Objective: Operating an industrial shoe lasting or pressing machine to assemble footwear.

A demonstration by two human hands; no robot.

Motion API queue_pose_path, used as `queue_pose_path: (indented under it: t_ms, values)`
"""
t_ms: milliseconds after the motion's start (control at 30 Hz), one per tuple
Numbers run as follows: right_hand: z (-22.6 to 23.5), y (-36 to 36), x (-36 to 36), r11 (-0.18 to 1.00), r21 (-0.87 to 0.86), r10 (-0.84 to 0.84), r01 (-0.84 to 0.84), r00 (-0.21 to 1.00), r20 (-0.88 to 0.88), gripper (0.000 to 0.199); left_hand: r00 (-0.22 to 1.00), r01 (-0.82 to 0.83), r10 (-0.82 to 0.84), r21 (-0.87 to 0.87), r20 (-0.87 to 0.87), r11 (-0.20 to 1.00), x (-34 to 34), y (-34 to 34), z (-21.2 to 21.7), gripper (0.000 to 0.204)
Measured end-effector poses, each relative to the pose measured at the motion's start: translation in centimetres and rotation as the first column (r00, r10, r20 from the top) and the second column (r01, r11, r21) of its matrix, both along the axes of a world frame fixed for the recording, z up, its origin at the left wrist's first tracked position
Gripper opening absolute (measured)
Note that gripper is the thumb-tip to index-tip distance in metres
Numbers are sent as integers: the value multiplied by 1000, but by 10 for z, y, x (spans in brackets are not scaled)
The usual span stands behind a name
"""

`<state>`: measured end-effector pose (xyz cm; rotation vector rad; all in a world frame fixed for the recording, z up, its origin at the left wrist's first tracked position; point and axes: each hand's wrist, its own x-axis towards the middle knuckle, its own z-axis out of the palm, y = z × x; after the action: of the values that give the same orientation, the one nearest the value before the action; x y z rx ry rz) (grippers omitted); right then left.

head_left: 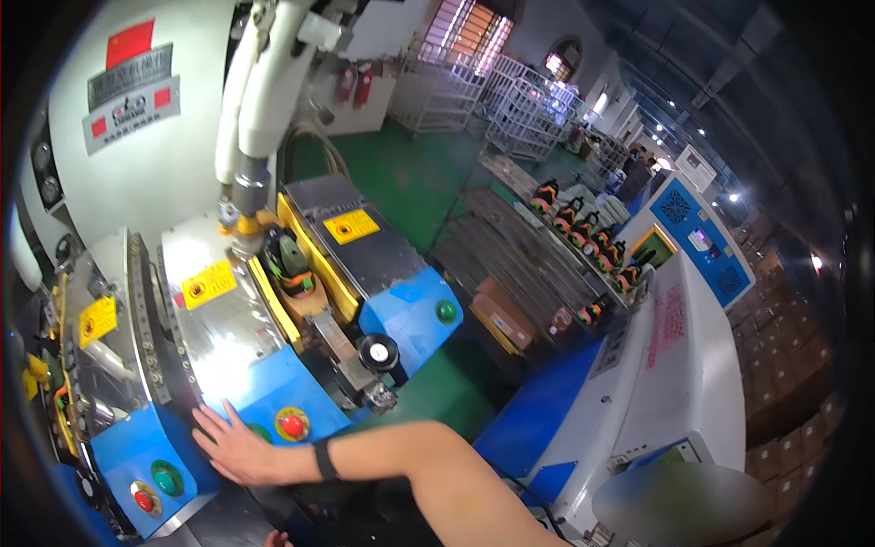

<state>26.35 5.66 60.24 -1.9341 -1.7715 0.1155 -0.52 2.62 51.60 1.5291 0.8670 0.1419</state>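
My right hand (pixel 239 447) rests with spread fingers on the blue front panel (pixel 301 392) of a machine station. Its wrist, with a black band, lies just left of a red button (pixel 292 426). A green button (pixel 260 432) is partly hidden behind the hand. At the lower edge only a few fingertips of my left hand (pixel 278 540) show, and what they do is hidden. Beyond the panel, a dark green shoe (pixel 290 260) sits in a clamp between yellow guards. The tool end of a white robot arm (pixel 246 235) stands close beside it.
Another blue control box (pixel 150 469) with red and green buttons stands at left. A black round knob (pixel 378 353) juts out in front of the shoe clamp. On the right are a rack (pixel 492 214) with several shoes and a white-and-blue machine (pixel 674 346). People (pixel 638 169) stand far back.
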Motion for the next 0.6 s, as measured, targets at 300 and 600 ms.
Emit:
queue_pose_path:
  t_ms: [300, 600]
  values:
    - [-44, -99, -101, 917, 190, 392, -352, 693, -605, 33, 968, 116, -95, 77, -233, 990, 2, -40, 17, 40]
    - [-47, -143, -167, 846, 191, 434, -497, 436, -789, 23, 896, 32, 55, 188, -440, 982, -77, -92, 2, 45]
